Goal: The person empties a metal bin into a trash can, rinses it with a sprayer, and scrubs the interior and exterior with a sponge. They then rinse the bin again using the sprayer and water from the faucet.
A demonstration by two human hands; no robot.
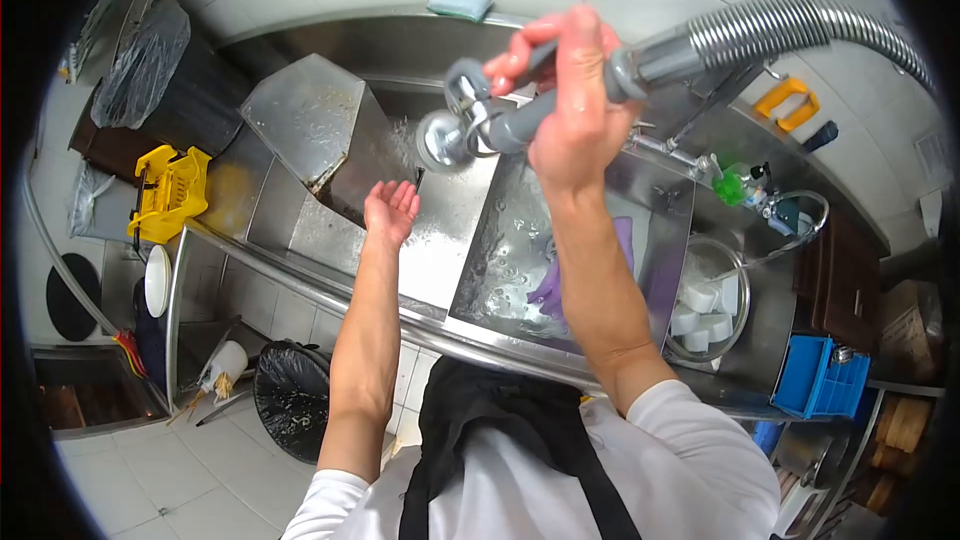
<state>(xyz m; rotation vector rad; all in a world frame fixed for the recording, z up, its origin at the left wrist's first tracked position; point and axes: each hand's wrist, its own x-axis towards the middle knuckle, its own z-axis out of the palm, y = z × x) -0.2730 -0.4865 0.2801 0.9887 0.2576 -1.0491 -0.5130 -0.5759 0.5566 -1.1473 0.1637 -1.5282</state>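
Gripped in my right hand (580,105) is a grey pre-rinse sprayer (520,123), its round head pointing left over the sink. Water sprays from that head towards a tilted stainless steel container (310,115), whose wet side has brown residue along its lower edge. My left hand (392,208) is palm up with fingers stretched out, close beside the container's right side. Below my right forearm, a purple cloth (548,290) lies in the water of the right-hand sink basin (470,285).
White blocks sit in a round metal bowl (742,315) at right, near a blue plastic basket (822,377). A yellow mop wringer (170,193) and a black-lined bin (292,395) stand left. The sprayer's coiled hose (780,25) crosses the upper right. A sponge (460,4) rests on the back ledge.
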